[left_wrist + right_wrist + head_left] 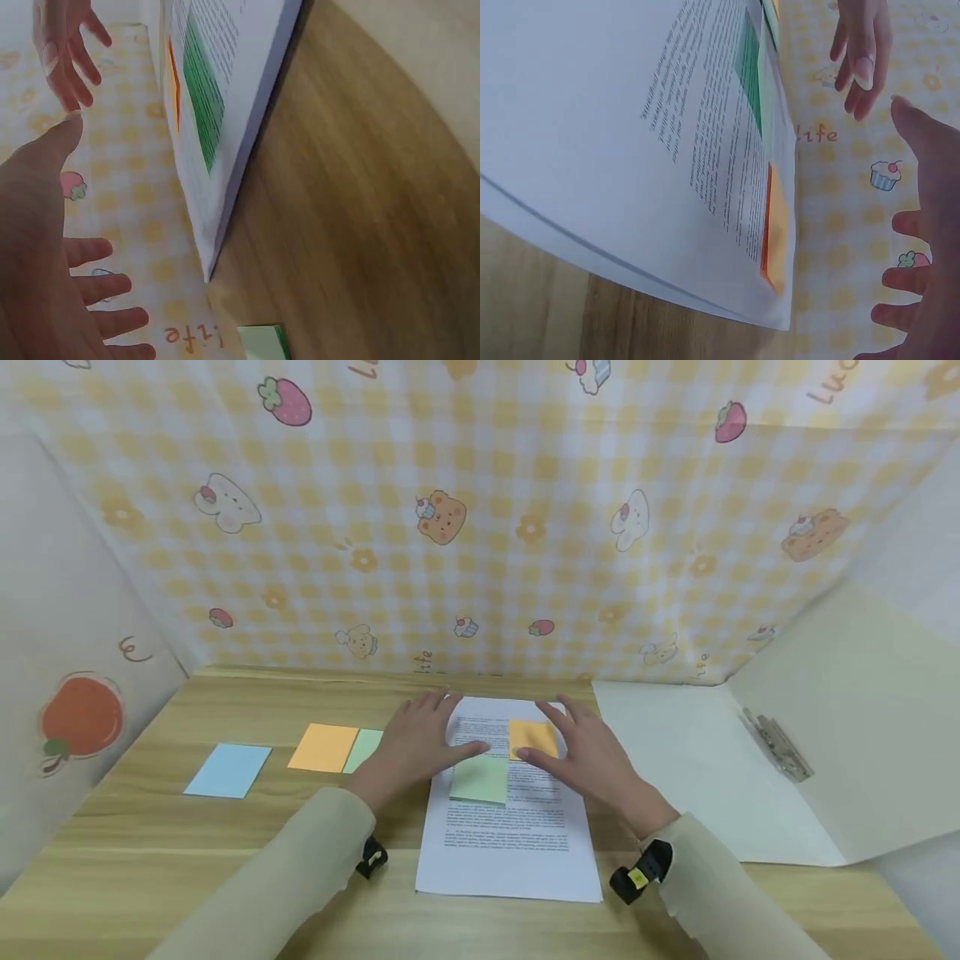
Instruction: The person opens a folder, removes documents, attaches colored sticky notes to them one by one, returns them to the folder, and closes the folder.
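Note:
A stack of printed paper (510, 868) lies in the middle of the table. A green sticky note (478, 781) and an orange sticky note (533, 741) sit on its upper half, the orange one farther right. Over the stack's upper left side hovers my left hand (411, 739), fingers spread and holding nothing. My right hand (600, 764) mirrors it over the upper right side, its thumb above the orange note in the head view. Both wrist views show the hands apart from the paper, thumbs pointing toward each other.
Left of the stack lie an orange pad (323, 747), a green pad (362, 750) partly hidden by my left hand, and a blue pad (228, 770). To the right, a white folder (697, 768) stands opened, with a metal clip (777, 745). A checked cloth (480, 568) hangs behind.

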Demonstrator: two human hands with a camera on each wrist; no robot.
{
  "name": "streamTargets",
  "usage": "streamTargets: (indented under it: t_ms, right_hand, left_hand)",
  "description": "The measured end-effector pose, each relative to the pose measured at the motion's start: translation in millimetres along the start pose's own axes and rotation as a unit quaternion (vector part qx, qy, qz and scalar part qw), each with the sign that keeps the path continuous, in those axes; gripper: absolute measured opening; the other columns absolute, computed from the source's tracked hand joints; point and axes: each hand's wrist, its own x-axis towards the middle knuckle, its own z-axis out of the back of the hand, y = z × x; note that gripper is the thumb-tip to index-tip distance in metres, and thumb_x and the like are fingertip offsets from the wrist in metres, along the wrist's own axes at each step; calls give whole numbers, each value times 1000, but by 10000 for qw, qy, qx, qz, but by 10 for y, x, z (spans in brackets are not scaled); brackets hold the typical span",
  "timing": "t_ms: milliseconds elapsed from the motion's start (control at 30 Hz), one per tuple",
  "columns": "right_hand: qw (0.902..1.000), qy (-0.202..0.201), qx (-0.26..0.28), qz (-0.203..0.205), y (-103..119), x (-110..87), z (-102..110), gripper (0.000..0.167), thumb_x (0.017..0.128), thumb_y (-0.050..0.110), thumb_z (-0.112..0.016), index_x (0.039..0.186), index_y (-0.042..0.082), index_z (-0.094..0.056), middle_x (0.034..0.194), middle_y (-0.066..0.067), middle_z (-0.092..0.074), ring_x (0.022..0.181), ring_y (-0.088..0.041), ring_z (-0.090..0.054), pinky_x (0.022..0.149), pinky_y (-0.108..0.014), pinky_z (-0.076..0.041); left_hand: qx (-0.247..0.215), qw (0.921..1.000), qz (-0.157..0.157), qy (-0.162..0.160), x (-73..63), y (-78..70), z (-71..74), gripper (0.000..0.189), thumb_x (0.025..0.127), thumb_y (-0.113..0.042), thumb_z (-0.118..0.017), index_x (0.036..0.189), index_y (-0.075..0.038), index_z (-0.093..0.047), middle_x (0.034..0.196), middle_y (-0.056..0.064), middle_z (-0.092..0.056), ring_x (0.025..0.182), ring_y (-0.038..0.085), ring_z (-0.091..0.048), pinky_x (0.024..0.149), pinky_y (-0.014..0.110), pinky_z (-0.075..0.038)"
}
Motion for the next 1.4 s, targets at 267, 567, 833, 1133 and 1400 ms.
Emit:
streamTargets:
  t_ms: [267, 567, 833, 1133, 1400]
  right_hand:
    - [9970, 598, -1, -497, -94, 66, -138, 90, 87, 70, -62, 156, 16, -41, 164, -24, -30, 146, -49, -36, 110, -66, -41]
    - [9875, 1386, 85, -749, -176, 71, -293, 98, 86, 74, -60, 159, 16, -32, 167, -23, -22, 148, -47, -35, 108, -61, -45]
    - [9883, 1370, -210, -638, -193, 54, -342, 89, 92, 68, -56, 157, 11, -36, 164, -24, -30, 147, -44, -40, 104, -56, -50]
    - [9874, 1357, -163, -793, -185, 45, -362, 85, 94, 65, -56, 157, 11, -37, 165, -22, -28, 151, -41, -33, 111, -59, -44]
    - [9879, 1336, -164, -770, -209, 37, -380, 85, 94, 65, -56, 157, 11, -37, 165, -22, -28, 152, -42, -31, 111, -60, -43]
  left_hand:
    - [-316, 9969, 531, 489, 126, 84, -188, 100, 89, -67, -63, 159, -4, -28, 165, 22, -28, 153, 41, -28, 124, 55, -27]
    - [-1762, 9675, 1812, 106, 199, 12, -194, 76, 91, -34, -75, 150, -3, -40, 137, 22, -50, 117, 34, -46, 99, 47, -46]
    - [-2951, 9319, 2068, 428, 305, 19, -116, 63, 94, -26, -70, 144, 1, -42, 137, 20, -55, 115, 32, -55, 105, 46, -48]
    - [-2932, 9254, 2358, 451, 366, 23, -121, 47, 96, -33, -66, 130, -1, -61, 127, 19, -54, 110, 32, -49, 89, 40, -45]
    - [-4050, 8803, 2335, 805, 381, 21, -171, 40, 101, -26, -62, 134, -3, -58, 121, 15, -68, 94, 21, -69, 74, 25, -53]
